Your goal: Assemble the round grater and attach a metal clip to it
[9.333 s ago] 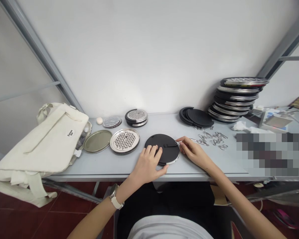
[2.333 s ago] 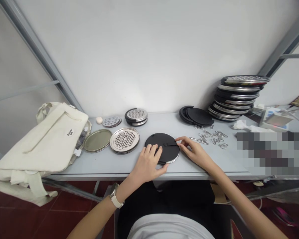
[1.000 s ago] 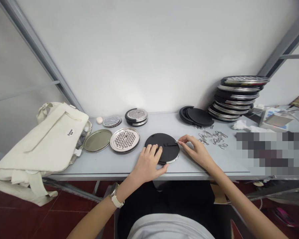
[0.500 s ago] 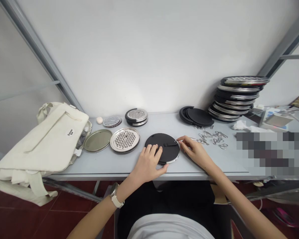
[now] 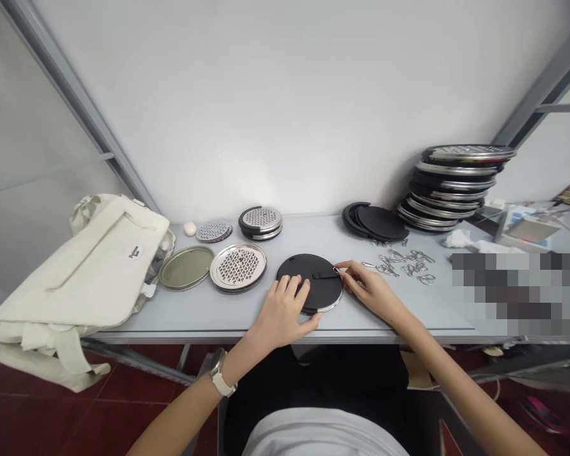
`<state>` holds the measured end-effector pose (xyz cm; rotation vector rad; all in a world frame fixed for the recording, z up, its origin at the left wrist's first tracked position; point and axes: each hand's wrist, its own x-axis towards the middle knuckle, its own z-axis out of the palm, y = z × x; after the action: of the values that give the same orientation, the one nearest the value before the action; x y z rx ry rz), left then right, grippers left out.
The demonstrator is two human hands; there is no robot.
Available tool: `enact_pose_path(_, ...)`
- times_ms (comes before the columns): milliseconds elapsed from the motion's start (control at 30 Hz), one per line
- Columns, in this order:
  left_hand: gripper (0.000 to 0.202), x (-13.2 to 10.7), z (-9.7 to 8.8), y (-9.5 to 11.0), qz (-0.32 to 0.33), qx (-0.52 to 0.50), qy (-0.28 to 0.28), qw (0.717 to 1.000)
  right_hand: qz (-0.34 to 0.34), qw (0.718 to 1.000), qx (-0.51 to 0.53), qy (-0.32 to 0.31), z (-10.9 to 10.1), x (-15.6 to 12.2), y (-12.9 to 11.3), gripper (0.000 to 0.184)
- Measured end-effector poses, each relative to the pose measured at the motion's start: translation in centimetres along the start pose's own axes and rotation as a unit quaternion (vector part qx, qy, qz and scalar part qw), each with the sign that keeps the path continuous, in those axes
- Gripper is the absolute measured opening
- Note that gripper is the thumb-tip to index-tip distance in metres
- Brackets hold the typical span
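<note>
A round black disc (image 5: pixel 313 278) with a metal rim lies near the table's front edge. My left hand (image 5: pixel 281 313) rests flat on its near left part, fingers spread, holding it down. At the disc's right edge my right hand (image 5: pixel 371 289) pinches a small metal ring (image 5: pixel 337 271), where a short black tab (image 5: pixel 323 275) ends. A pile of several loose metal rings (image 5: pixel 406 263) lies just right of that hand.
A perforated metal disc (image 5: pixel 238 266) and a plain metal lid (image 5: pixel 187 267) lie to the left, beside a cream bag (image 5: pixel 83 272). Smaller perforated discs (image 5: pixel 260 222) sit behind. Black discs (image 5: pixel 375 223) and a tall stack (image 5: pixel 453 187) stand at back right on the grey table (image 5: pixel 209 313).
My right hand's fingertips have shifted slightly at the disc's right edge, working the small ring. The left hand and the disc have stayed put.
</note>
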<state>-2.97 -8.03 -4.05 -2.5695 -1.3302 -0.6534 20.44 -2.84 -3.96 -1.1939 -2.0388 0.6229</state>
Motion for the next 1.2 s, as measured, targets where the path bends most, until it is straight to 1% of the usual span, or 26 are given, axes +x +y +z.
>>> enact_pose_path(267, 0.056, -0.1, 0.06, 0.02, 0.002, -0.001, -0.001, 1.0, -0.004, 1.0, -0.005, -0.019, 0.08, -0.02, -0.04, 0.029)
enact_pose_path(567, 0.055, -0.07, 0.01, -0.01, 0.004, -0.001, 0.003, 1.0, -0.007, 1.0, -0.009, -0.015, 0.13, 0.01, 0.13, 0.026)
enact_pose_path(1200, 0.057, -0.05, 0.13, -0.08, 0.006, 0.004, 0.002, 1.0, -0.017, 0.999, -0.034, -0.01, 0.15, -0.05, 0.23, 0.025)
